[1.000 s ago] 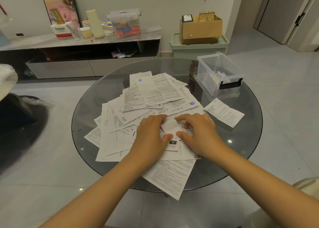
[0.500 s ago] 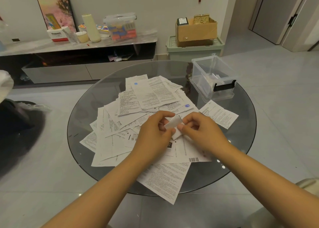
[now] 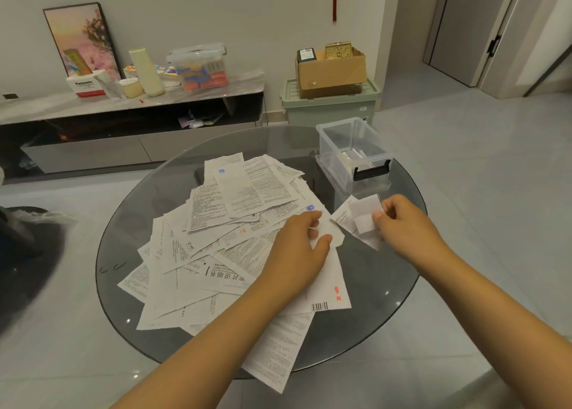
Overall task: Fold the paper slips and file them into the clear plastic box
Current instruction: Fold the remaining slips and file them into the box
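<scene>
1. Right hand [image 3: 402, 223]: fingers closed in a pinch on a small folded slip [image 3: 365, 218], held above the glass table [image 3: 387, 272] at about 2 o'clock from the table's centre. The slip hangs over a loose sheet [image 3: 342, 215] lying flat just beneath it.
2. Left hand [image 3: 298, 240]: lying on the paper pile [image 3: 229, 232] near table centre, thumb and forefinger closing on a white sheet [image 3: 323, 232]; whether that sheet is lifted cannot be told.
3. Clear plastic box [image 3: 353, 151]: open, at about 1 o'clock on the table, just beyond the right hand. Folded slips already stand inside it, near the black latch [image 3: 371, 172].
4. Step in hand, as judged: carry the folded slip to the box and file it.
5. Recommendations: keep the pinch across the fold so the slip does not spring open; clear the near rim before lowering; set the slip upright against those already filed; release only once it is seated.
6. Risk: the loose sheet beneath may be swept off the table edge by the wrist.
</scene>
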Demonstrator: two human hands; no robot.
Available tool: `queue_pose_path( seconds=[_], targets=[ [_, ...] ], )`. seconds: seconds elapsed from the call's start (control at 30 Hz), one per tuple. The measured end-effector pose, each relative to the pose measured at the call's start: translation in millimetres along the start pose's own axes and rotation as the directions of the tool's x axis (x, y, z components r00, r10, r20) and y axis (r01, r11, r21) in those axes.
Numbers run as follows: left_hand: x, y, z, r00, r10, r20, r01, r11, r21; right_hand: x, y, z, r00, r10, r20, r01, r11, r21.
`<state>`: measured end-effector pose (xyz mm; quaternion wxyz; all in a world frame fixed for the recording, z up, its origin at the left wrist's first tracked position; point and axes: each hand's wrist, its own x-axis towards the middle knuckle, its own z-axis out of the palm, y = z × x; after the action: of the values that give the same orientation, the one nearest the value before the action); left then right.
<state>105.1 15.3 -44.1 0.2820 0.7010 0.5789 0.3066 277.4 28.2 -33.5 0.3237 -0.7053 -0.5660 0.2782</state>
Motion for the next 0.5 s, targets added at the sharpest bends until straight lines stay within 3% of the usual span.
queue_pose_path(
  seconds=[0.13, 0.23, 0.4, 0.5],
  targets=[
    [22.0, 14.1, 15.2, 0.997, -0.075, 0.011, 0.075, 0.997, 0.002, 4.8, 3.4, -3.9, 0.993, 0.116, 0.015, -0.117, 0.985, 0.128],
    [37.2, 22.5, 26.7, 0.993, -0.1, -0.059, 0.093, 0.99, -0.106, 5.0, 2.1, -7.9, 0.989, 0.145, 0.02, -0.146, 0.975, 0.169],
    [39.7, 28.0, 40.2, 0.991, -0.028, -0.133, 0.003, 0.983, -0.184, 4.6, 1.2, -12.6, 0.987, 0.162, 0.018, -0.16, 0.945, 0.284],
    [36.2, 31.2, 44.6, 0.998, 0.048, -0.035, -0.05, 0.996, -0.069, 4.3, 4.9, -17.2, 0.984, 0.156, -0.085, -0.123, 0.944, 0.306]
  ],
)
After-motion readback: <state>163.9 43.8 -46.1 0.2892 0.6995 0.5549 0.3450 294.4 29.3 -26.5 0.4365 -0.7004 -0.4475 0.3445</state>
